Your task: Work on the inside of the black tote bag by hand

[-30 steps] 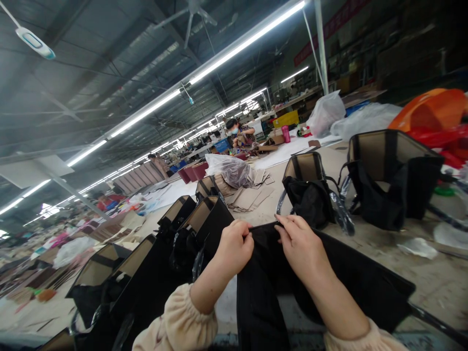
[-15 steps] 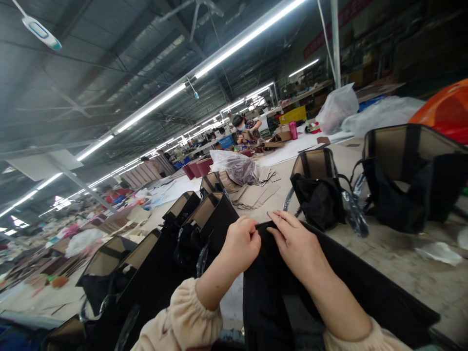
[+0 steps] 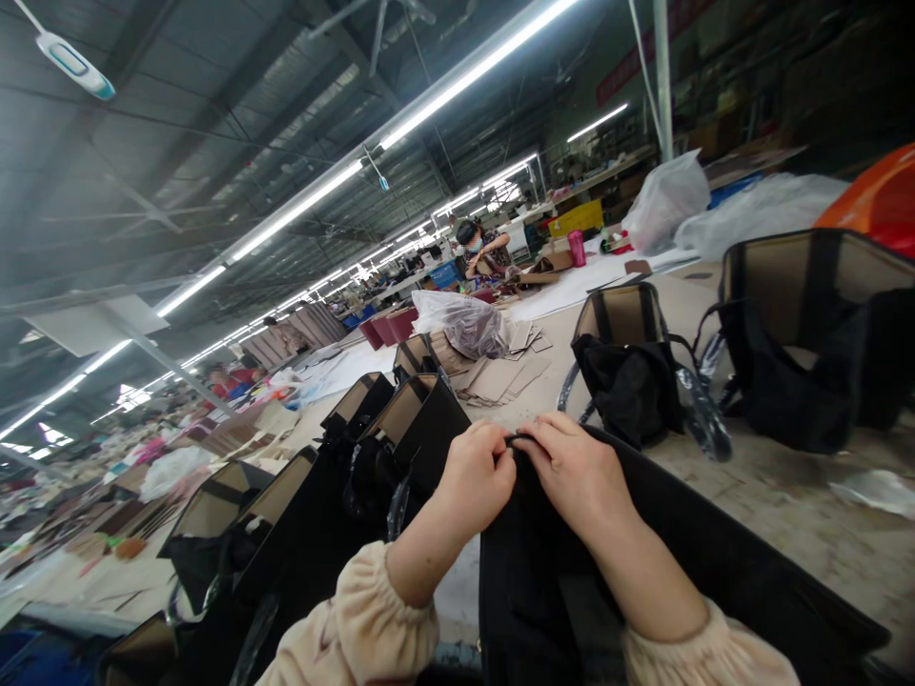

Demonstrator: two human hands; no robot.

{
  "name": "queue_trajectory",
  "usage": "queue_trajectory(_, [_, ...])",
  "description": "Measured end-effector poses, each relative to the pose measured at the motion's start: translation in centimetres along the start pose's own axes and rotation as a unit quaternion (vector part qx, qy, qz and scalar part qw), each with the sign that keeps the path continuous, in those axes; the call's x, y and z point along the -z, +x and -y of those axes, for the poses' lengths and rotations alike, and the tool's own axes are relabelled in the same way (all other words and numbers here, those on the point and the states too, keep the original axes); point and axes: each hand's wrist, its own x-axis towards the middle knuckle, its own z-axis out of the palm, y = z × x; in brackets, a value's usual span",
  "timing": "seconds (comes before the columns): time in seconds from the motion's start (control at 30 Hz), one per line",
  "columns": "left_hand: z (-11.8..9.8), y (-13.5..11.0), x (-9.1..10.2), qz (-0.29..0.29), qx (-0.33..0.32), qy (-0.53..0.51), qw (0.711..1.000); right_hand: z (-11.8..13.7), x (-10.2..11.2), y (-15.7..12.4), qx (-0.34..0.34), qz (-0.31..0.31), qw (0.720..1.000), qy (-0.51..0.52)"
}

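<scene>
A black fabric bag (image 3: 529,581) stands in front of me at the table's near side, its top edge raised between my hands. My left hand (image 3: 480,472) is closed, thumb and curled fingers pinching that edge. Right beside it, my right hand (image 3: 572,467) grips the same edge, fingers bent over the top and thumb underneath. The fingertips of the two hands almost meet. The bag's long dark side runs down to the right beneath my right forearm. What lies inside the bag is mostly hidden.
Several black bags with tan linings (image 3: 407,414) stand to the left. A small black bag (image 3: 625,372) and a larger one (image 3: 793,353) stand at the right. Ahead lie flat tan pieces (image 3: 504,376) and a clear plastic bag (image 3: 461,324). A co-worker (image 3: 486,252) sits farther back.
My right hand's fingers, straighter before, have curled down onto the bag's edge and moved closer to my left hand. The left hand keeps its pinch. The view has shifted slightly.
</scene>
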Motion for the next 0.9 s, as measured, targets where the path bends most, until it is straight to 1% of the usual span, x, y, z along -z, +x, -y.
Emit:
queue_trajectory(0.1, [0.0, -0.5, 0.0, -0.008, 0.007, -0.014, 1.000, 0.0, 0.0, -0.1, -0.002, -0.004, 1.000, -0.016])
queue_trajectory(0.2, [0.1, -1.4, 0.4, -0.016, 0.067, -0.007, 0.998, -0.1, 0.1, -0.2, 0.003, -0.007, 1.000, -0.022])
queue_trajectory(0.27, [0.1, -2.0, 1.0, 0.010, 0.115, 0.034, 0.993, -0.1, 0.2, -0.3, 0.004, -0.003, 1.000, -0.024])
queue_trajectory(0.33, [0.0, -2.3, 1.6, 0.056, 0.132, 0.097, 0.985, 0.0, 0.2, -0.3, 0.006, 0.002, 1.000, -0.027])
queue_trajectory(0.4, [-0.2, -2.3, 2.1, 0.093, 0.121, 0.153, 0.976, 0.1, 0.1, -0.3, 0.007, 0.006, 0.999, -0.031])
queue_trajectory(0.5, [-0.4, -1.9, 2.3, 0.107, 0.099, 0.192, 0.970, 0.2, 0.0, -0.3, 0.004, 0.004, 0.999, -0.041])
queue_trajectory(0.63, [-0.3, -1.6, 1.8, 0.101, 0.089, 0.185, 0.974, 0.2, -0.3, -0.4, -0.001, -0.003, 0.999, -0.053])
queue_trajectory(0.73, [0.0, -1.5, 1.5, 0.098, 0.091, 0.180, 0.975, 0.2, -0.5, -0.4, 0.002, -0.024, 0.998, -0.053])
queue_trajectory(0.87, [0.3, -1.5, 1.3, 0.100, 0.094, 0.168, 0.976, 0.3, -0.6, -0.9, -0.002, -0.074, 0.997, -0.008])
queue_trajectory(0.9, [0.3, -1.5, 1.3, 0.102, 0.095, 0.163, 0.977, 0.2, -0.6, -1.1, 0.002, -0.075, 0.997, 0.002])
